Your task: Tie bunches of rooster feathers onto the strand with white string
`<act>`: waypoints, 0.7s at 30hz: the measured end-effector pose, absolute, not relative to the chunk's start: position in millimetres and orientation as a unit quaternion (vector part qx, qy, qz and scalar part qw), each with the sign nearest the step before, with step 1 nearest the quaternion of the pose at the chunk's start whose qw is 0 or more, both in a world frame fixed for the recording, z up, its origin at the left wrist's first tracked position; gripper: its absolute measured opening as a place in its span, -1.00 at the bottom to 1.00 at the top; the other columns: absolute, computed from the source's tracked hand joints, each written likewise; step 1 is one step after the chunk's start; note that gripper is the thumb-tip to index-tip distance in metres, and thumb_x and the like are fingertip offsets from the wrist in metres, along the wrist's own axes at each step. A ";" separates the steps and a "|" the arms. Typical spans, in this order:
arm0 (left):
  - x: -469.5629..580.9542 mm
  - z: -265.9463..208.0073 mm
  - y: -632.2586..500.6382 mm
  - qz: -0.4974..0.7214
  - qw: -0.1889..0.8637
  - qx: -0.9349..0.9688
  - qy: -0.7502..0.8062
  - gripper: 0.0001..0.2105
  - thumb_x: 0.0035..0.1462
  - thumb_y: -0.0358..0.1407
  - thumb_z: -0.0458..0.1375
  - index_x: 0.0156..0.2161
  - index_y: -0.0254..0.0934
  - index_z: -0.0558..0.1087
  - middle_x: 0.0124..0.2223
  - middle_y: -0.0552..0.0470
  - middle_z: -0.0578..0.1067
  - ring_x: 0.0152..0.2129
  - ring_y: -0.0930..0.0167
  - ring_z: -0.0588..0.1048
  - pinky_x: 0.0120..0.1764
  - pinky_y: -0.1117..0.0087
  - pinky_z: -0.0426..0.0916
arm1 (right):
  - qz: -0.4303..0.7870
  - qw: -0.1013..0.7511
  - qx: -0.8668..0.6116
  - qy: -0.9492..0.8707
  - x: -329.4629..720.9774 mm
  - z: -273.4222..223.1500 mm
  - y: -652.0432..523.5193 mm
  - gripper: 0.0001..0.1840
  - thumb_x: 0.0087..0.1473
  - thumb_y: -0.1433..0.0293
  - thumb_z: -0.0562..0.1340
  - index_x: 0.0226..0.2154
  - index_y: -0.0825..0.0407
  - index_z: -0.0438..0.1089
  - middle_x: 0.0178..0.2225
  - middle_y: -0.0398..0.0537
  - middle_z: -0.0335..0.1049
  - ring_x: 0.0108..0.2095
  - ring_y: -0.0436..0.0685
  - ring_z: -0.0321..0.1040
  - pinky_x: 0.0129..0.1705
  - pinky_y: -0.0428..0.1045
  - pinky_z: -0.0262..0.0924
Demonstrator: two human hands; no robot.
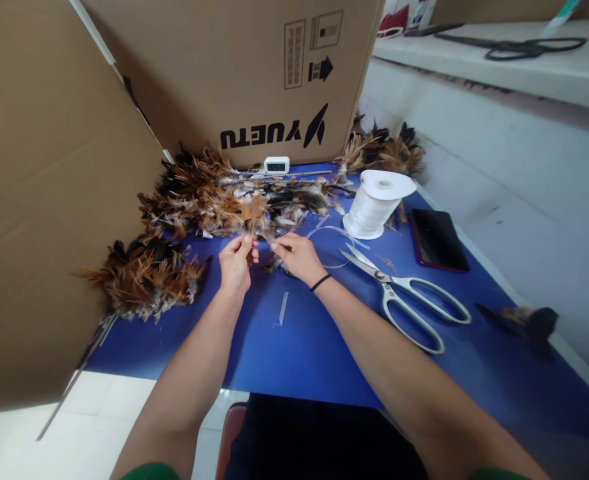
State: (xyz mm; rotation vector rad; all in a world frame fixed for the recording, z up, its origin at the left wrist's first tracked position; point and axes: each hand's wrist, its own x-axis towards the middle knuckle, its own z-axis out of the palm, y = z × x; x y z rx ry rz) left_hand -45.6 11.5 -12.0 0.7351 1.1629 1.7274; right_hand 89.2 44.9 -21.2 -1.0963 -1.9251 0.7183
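My left hand (236, 263) pinches the fluffy base of a brown feather (253, 212) at the front of a feather heap. Close by on the right, my right hand (299, 256) has thumb and forefinger closed on the downy ends of feathers; which ones exactly is hard to make out. Brown and black feathers (194, 200) lie piled just beyond both hands. To the right of my right hand stands a spool of white ribbon (371, 207), with a loose clear strip curling in front of it. Large white-handled scissors (399, 290) rest partly open beside my right forearm.
A blue table (189, 347) bears everything. Cardboard walls (174, 73) rise at the left and back. A feather bundle (144, 280) lies left, another (384, 150) back right. A small digital clock (277, 165), a dark phone (438, 240) and a clear strip (284, 309) are also there.
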 end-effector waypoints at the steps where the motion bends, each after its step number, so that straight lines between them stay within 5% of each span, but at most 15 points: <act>1: -44.6 -12.1 10.9 0.693 0.460 0.299 0.468 -0.73 -0.20 -0.21 0.34 -0.43 -0.38 0.46 -0.52 0.10 0.43 -0.71 0.62 0.33 -0.66 0.59 0.20 | 0.342 0.421 -0.432 -0.721 90.3 -21.6 46.1 -0.77 0.04 0.35 0.16 -0.53 0.05 0.47 -0.54 -0.14 0.32 -0.47 0.01 0.22 -0.37 -0.07 0.08; 5: -40.0 -13.2 8.5 0.663 0.505 0.306 0.461 -0.72 -0.21 -0.20 0.35 -0.43 -0.37 0.47 -0.48 0.07 0.46 -0.67 0.60 0.38 -0.64 0.59 0.25 | 0.540 0.461 -0.427 -0.561 92.2 -19.1 44.7 -0.76 -0.08 0.24 0.21 -0.53 0.07 0.45 -0.66 -0.22 0.22 -0.60 -0.05 0.11 -0.52 -0.10 0.05; 11: -37.5 -16.0 7.5 0.656 0.521 0.316 0.446 -0.74 -0.22 -0.22 0.36 -0.44 -0.35 0.46 -0.35 0.04 0.52 -0.75 0.66 0.30 -0.69 0.58 0.19 | 0.621 0.477 -0.400 -0.477 93.4 -12.9 38.5 -0.80 -0.17 0.30 0.25 -0.44 0.08 0.46 -0.52 -0.15 0.39 -0.57 -0.06 0.20 -0.56 -0.13 0.08; 16: -39.4 -14.0 6.8 0.649 0.520 0.329 0.447 -0.75 -0.20 -0.22 0.35 -0.44 -0.35 0.45 -0.44 0.06 0.49 -0.82 0.71 0.16 -0.76 0.60 -0.01 | 0.613 0.432 -0.411 -0.518 94.9 -12.7 36.4 -0.75 -0.13 0.27 0.23 -0.41 0.10 0.47 -0.66 -0.21 0.27 -0.65 -0.07 0.15 -0.61 -0.14 0.00; 21: -39.8 -12.3 5.7 0.610 0.533 0.355 0.467 -0.73 -0.22 -0.20 0.35 -0.45 -0.36 0.47 -0.72 0.22 0.26 -0.86 0.68 0.08 -0.76 0.60 -0.08 | 0.517 0.373 -0.391 -0.664 96.0 -17.8 35.5 -0.75 -0.06 0.29 0.18 -0.61 0.10 0.37 -0.74 -0.27 0.13 -0.67 -0.10 0.06 -0.59 -0.14 -0.05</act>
